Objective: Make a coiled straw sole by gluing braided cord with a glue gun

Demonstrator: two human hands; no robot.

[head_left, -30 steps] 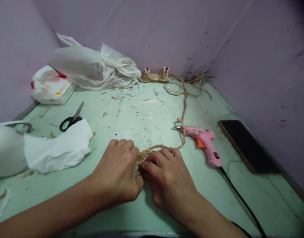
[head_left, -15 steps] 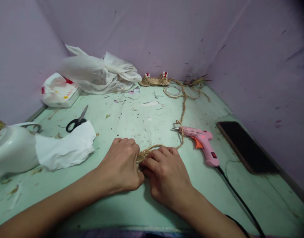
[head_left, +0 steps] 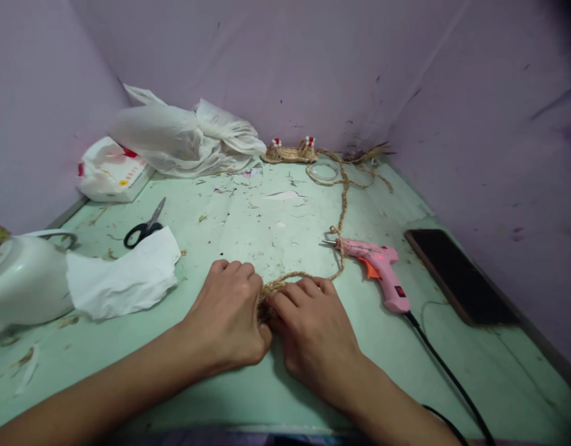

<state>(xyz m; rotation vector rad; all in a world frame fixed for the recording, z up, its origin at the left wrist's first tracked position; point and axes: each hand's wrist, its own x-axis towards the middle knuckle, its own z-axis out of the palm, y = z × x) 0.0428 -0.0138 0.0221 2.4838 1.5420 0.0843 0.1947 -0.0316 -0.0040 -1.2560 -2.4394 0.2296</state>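
Note:
Close to the table's front edge, my left hand (head_left: 229, 310) is closed around a piece of coiled braided rope (head_left: 272, 287). My right hand (head_left: 310, 328) meets it from the other side, its bent fingers pressed on the same piece. Both hands hide most of the rope piece; only its tan upper edge shows between them. From there a loose braided cord (head_left: 345, 201) runs right, then back across the table. It passes over the front of a pink glue gun (head_left: 382, 266), whose small red light is lit.
A phone (head_left: 462, 279) lies at the right. Black-handled scissors (head_left: 146, 229), white paper (head_left: 127, 275) and a white appliance (head_left: 27, 282) are at the left. At the back are a white plastic bag (head_left: 192, 136), a tissue pack (head_left: 113, 170) and a woven piece with red-and-white beads (head_left: 289, 153).
Almost nothing differs. My hands keep their grip on the rope piece, with only a very slight shift of the fingers.

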